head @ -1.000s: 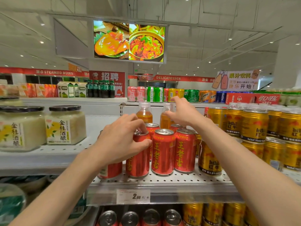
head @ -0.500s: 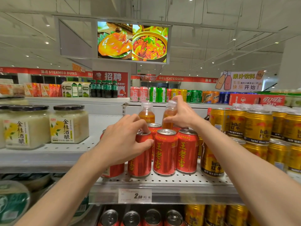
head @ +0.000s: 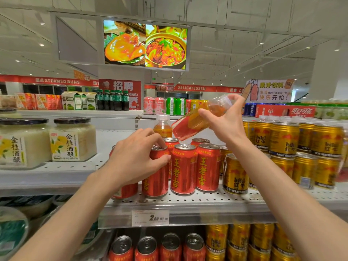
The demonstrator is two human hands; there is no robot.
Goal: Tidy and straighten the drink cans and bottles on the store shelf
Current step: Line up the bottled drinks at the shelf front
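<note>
On the perforated metal store shelf (head: 188, 199), red herbal-tea cans are standing in rows beside gold Red Bull cans (head: 282, 140). The right hand (head: 224, 125) is gripping an orange drink bottle (head: 199, 119) above the rear cans, long axis tilting, cap up-right, base down-left. The left hand (head: 135, 159) is curling its fingers around the front-left red can (head: 156, 178), which is standing upright.

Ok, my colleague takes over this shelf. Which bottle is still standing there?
On the perforated shelf, look behind the red cans. The bottle stands upright at the back with amber drink and a pale cap; the other bottle is tilted in the right hand.
</note>
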